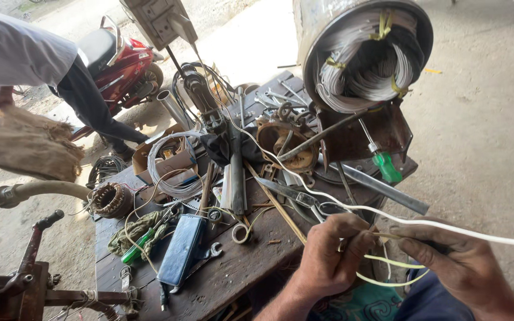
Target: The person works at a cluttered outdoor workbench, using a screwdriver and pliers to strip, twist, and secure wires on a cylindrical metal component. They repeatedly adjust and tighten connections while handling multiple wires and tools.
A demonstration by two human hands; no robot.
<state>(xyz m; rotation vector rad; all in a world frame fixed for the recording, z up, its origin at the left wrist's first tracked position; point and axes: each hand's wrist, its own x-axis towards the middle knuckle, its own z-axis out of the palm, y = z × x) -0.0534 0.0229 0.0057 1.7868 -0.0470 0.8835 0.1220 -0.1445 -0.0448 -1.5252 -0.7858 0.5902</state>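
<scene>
The left hand [328,258] and the right hand [459,261] work at the near right edge of the dark, cluttered wooden workbench [233,279]. The fingers of both hands are closed together, pinched on a thin pale yellow-white insulating sleeve [388,261] and on the thin wire threaded with it. The sleeve lies between the two hands, just beyond the bench edge. A longer white sleeved lead [477,232] runs over the right hand and off the right side of the view; its far end climbs toward the large grey motor stator with bundled silver windings [367,56], which stands at the far right of the bench.

Hazards, as judged from this position:
- The lead is slack and crosses a pair of grey metal scissors [295,195] and other loose tools. A hard pull may snag it or drag tools off the bench.
- Sharp bending at the pinch point may kink the sleeve or crack the wire's insulation.
- The green-handled screwdriver [382,160] leans beneath the stator and may get dislodged.
</scene>
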